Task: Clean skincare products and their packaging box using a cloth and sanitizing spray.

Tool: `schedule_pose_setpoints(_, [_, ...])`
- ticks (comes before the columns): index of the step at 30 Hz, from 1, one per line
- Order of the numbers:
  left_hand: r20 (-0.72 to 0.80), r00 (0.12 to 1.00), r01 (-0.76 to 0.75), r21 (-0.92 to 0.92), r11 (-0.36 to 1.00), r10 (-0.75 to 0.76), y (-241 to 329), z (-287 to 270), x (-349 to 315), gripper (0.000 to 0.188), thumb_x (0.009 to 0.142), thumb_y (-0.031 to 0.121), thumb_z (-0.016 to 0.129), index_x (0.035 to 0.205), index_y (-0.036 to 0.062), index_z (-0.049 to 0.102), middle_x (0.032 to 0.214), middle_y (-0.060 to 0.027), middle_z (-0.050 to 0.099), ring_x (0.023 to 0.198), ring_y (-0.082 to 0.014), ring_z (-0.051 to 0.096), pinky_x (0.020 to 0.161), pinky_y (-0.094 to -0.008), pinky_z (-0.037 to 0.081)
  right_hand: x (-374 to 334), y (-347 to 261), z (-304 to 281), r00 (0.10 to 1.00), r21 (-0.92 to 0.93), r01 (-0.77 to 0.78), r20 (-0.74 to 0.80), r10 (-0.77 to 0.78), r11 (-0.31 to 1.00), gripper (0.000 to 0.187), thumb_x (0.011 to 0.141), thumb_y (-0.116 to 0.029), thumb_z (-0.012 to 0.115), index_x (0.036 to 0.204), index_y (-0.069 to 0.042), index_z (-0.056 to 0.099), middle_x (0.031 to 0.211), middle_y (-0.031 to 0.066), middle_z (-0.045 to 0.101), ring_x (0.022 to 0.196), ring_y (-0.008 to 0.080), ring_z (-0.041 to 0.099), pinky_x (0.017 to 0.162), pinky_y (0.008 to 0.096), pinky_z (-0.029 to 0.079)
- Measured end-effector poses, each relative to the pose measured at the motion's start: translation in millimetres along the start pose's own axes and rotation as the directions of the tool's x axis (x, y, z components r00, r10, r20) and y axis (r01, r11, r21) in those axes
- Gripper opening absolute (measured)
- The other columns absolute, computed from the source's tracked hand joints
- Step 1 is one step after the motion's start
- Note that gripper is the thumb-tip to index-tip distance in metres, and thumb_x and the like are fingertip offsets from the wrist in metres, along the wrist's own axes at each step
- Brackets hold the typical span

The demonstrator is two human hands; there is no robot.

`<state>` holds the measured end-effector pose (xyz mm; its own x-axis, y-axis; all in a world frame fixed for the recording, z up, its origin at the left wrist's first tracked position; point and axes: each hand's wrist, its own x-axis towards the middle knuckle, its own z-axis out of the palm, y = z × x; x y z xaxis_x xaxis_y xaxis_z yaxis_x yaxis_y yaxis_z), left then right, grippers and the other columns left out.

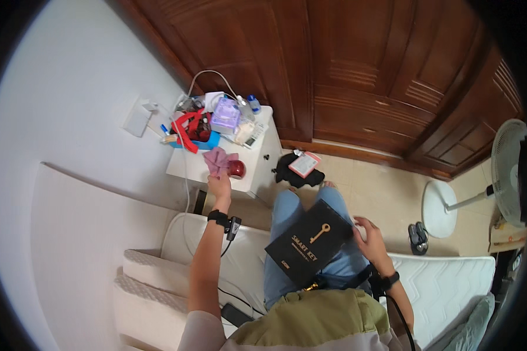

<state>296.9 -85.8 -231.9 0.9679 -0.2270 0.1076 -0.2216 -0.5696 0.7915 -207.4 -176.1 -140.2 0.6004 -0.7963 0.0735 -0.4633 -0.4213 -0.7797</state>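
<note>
At a white nightstand (194, 167), the left hand (219, 187) pinches pink cloth (216, 161) beside a red container (237, 169); well apart, the right hand (371, 241) is by a black box (301, 257), grip unclear.

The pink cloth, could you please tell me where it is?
The pink cloth is left of centre in the head view, at the left hand, beside the round red object.

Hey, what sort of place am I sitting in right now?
Most likely a bedroom: there's a white quilted mattress, a white bedside cabinet and tall wooden panelled doors.
</note>
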Motion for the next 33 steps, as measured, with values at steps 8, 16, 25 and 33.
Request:
schedule_pose_setpoints(8, [-0.032,0.877,0.471,0.254,0.845,-0.479,-30.4,13.3,62.2,0.081,0.080,0.064,0.059,0.112,-0.0101,0.063,0.122,-0.0282,0.060,0.116,-0.0435,0.055,0.099,-0.0487,0.043,-76.1,53.7,-18.9,0.941,-0.054,-0.285,-0.205,0.268,0.957,0.022,0.086,-0.002,0.060,0.109,-0.001,0.062,0.096,0.0181,0.068,0.090,0.0340,0.066,0.082,0.0412,0.050])
schedule_pose_setpoints(16, [0.068,0.927,0.363,0.078,0.929,-0.368,-81.2,33.9,144.7,0.064,0.077,0.049,0.072,0.116,-0.0016,0.065,0.112,-0.0189,0.068,0.106,-0.0328,0.064,0.090,-0.0443,0.051,-110.1,61.3,-62.3,0.867,-0.072,-0.371,-0.384,0.318,0.926,0.018,0.087,0.001,0.058,0.104,0.000,0.062,0.090,0.0176,0.067,0.086,0.0315,0.066,0.078,0.0380,0.050])
schedule_pose_setpoints(25, [0.322,0.947,0.273,-0.770,0.576,-0.018,25.0,50.2,114.1,0.007,0.089,0.008,0.058,0.093,0.0098,0.052,0.084,-0.0071,0.058,0.071,-0.0262,0.062,0.064,-0.0518,0.058,-136.2,62.1,-80.7,0.831,-0.131,-0.451,-0.422,0.362,0.883,0.019,0.087,0.001,0.057,0.105,0.000,0.063,0.088,0.0159,0.068,0.084,0.0292,0.067,0.075,0.0357,0.050])
schedule_pose_setpoints(33, [-0.388,0.789,-0.586,-0.238,0.775,0.477,166.0,-48.9,105.3,0.023,0.090,0.012,0.056,0.106,-0.0048,0.052,0.091,-0.0197,0.062,0.078,-0.0312,0.059,0.074,-0.0399,0.047,-115.1,57.7,-65.6,0.870,-0.040,-0.391,-0.343,0.355,0.920,0.018,0.089,-0.001,0.057,0.106,0.001,0.063,0.090,0.0120,0.069,0.086,0.0219,0.068,0.077,0.0318,0.051])
